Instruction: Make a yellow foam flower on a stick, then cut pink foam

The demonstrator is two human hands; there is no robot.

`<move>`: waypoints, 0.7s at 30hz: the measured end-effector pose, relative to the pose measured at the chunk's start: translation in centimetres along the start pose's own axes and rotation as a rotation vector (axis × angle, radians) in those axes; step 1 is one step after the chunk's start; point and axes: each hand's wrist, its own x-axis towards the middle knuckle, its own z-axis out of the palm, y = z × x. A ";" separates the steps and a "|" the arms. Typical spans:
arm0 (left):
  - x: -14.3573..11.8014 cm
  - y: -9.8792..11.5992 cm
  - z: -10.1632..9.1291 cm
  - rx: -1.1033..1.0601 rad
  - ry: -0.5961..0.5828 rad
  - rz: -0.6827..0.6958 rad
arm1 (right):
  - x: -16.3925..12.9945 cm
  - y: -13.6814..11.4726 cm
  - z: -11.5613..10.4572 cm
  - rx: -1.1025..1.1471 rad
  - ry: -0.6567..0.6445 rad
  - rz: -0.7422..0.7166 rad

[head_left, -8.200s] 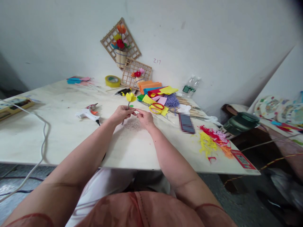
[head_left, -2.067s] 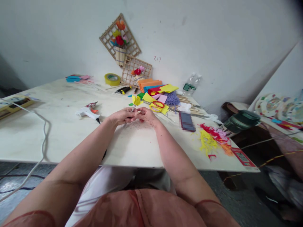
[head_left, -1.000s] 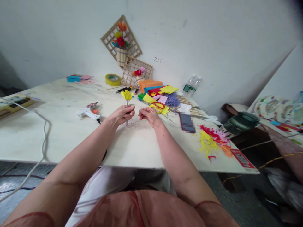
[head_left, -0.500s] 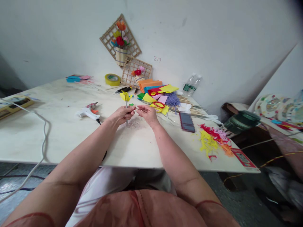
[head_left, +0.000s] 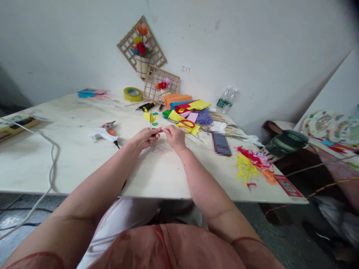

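Note:
My left hand [head_left: 146,138] is closed round the thin stem of a yellow craft flower [head_left: 150,117], which stands upright with its petals above my fingers. Close beside it, the fingertips of my right hand [head_left: 174,136] are pinched together and meet my left fingertips. Whatever lies between those fingertips is too small to make out. Just beyond the hands a small green piece [head_left: 155,124] rests on the table. Scissors with red and yellow handles [head_left: 187,126] lie beyond my right hand.
A white glue gun [head_left: 103,134] lies left of my hands. Folded coloured felt [head_left: 179,101], purple yarn [head_left: 204,117] and thin sticks [head_left: 230,129] are piled behind. To the right are a phone [head_left: 221,144] and yellow scraps [head_left: 246,167]. A white cable [head_left: 52,157] crosses the left side.
My right hand has turned and its fingers have closed in to a pinch against the left fingertips. The small white bit seen between them is now hidden. The flower has turned slightly.

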 end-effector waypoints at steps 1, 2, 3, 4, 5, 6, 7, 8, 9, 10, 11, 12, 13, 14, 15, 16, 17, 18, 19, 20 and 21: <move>0.0 0.0 0.0 -0.002 0.002 -0.006 | 0.0 0.0 0.0 -0.009 0.004 0.015; 0.0 0.0 0.1 -0.003 0.008 -0.010 | 0.0 0.1 0.1 -0.005 0.009 0.036; 0.0 0.1 0.1 -0.003 0.015 -0.012 | 0.1 0.3 0.1 0.012 0.014 0.058; 0.0 0.1 0.1 -0.001 0.022 -0.012 | 0.1 0.4 0.2 0.039 0.019 0.079; 0.0 0.1 0.1 0.001 0.026 -0.012 | 0.2 0.5 0.2 0.072 0.021 0.094; 0.0 0.1 0.1 0.005 0.029 -0.012 | 0.2 0.7 0.2 0.105 0.018 0.103; 0.0 0.1 0.1 0.009 0.029 -0.012 | 0.3 0.8 0.3 0.132 0.010 0.106; 0.0 0.1 0.0 0.014 0.030 -0.006 | 0.3 0.8 0.3 0.152 -0.002 0.104; 0.1 0.1 0.0 0.020 0.031 0.004 | 0.2 0.9 0.3 0.161 -0.015 0.103; 0.1 0.1 -0.1 0.026 0.033 0.016 | 0.2 0.9 0.4 0.165 -0.029 0.104; 0.1 0.1 -0.1 0.033 0.037 0.031 | 0.2 0.9 0.4 0.168 -0.041 0.111; 0.1 0.1 -0.1 0.040 0.044 0.047 | 0.1 0.9 0.5 0.174 -0.053 0.124; 0.1 0.1 -0.1 0.050 0.052 0.064 | 0.1 0.9 0.6 0.184 -0.061 0.142; 0.1 0.1 -0.1 0.062 0.060 0.079 | 0.1 1.0 0.7 0.199 -0.068 0.164; 0.2 0.1 -0.1 0.076 0.064 0.093 | 0.1 1.0 0.8 0.217 -0.075 0.186; 0.2 0.0 -0.1 0.091 0.066 0.108 | 0.1 1.1 0.9 0.236 -0.081 0.206; 0.2 0.0 -0.1 0.107 0.064 0.120 | 0.1 1.2 1.0 0.253 -0.086 0.223; 0.3 0.0 -0.1 0.123 0.058 0.129 | 0.2 1.2 1.0 0.268 -0.089 0.239; 0.3 0.0 -0.1 0.138 0.050 0.137 | 0.2 1.3 1.0 0.283 -0.091 0.251; 0.3 -0.1 -0.1 0.154 0.042 0.145 | 0.2 1.3 1.0 0.299 -0.094 0.262; 0.3 -0.1 -0.1 0.168 0.037 0.152 | 0.2 1.2 0.9 0.318 -0.097 0.275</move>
